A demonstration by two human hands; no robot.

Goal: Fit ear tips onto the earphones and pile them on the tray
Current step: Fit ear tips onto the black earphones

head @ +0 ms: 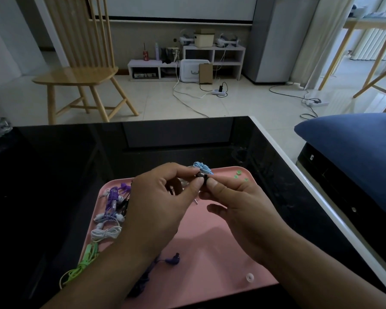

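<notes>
Three green ear tips (239, 174) on tray (221, 241).

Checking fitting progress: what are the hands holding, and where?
Left hand pinches a dark earbud at its body; right hand pinches a black ear tip against it.

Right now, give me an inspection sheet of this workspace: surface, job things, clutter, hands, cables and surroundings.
Surface: glossy black table with a pink tray on it.
Job's things: dark earbud pinched between both hands; three green ear tips at the tray's far right corner; one clear ear tip near its front edge.
Clutter: bundled earphones, purple, white, green and blue, on the tray.
Hands: left hand and right hand both pinch the earbud above the tray.
Cables: cords and a power strip on the floor.
Surroundings: wooden chair, white shelf.
</notes>
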